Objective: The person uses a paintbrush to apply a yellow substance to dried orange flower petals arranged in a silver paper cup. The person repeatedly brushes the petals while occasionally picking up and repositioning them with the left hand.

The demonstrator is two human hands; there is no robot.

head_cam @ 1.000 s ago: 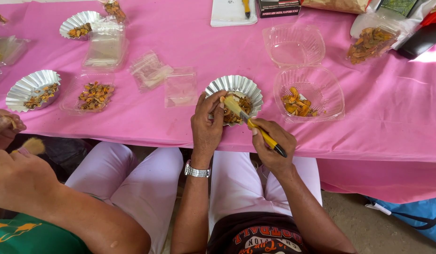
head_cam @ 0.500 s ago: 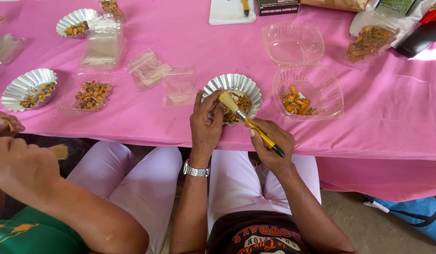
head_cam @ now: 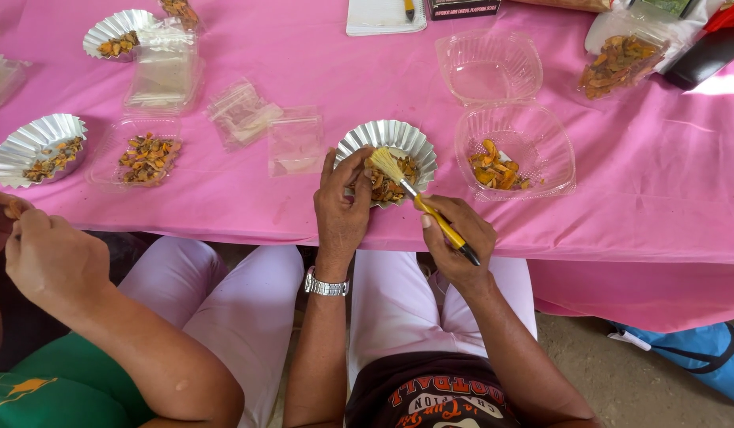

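My left hand [head_cam: 341, 208] rests on the near rim of a fluted foil dish [head_cam: 392, 141] of brown and orange dried slices, its fingers pinching a slice; a metal watch is on that wrist. My right hand [head_cam: 456, 242] grips a small brush [head_cam: 421, 204] with a yellow handle. The brush's pale bristles touch the slice at my left fingertips, over the dish. Both hands sit at the front edge of the pink tablecloth [head_cam: 319, 47].
An open clear clamshell box [head_cam: 506, 119] with orange slices lies right of the dish. Small clear bags [head_cam: 264, 131], a tray of slices [head_cam: 145, 154] and two more foil dishes [head_cam: 38, 147] lie left. Another person's hands [head_cam: 46, 254] work at far left.
The brush bristles have shifted slightly left and up against the slice at my left fingertips. The neighbour's hands have moved up towards the table edge.
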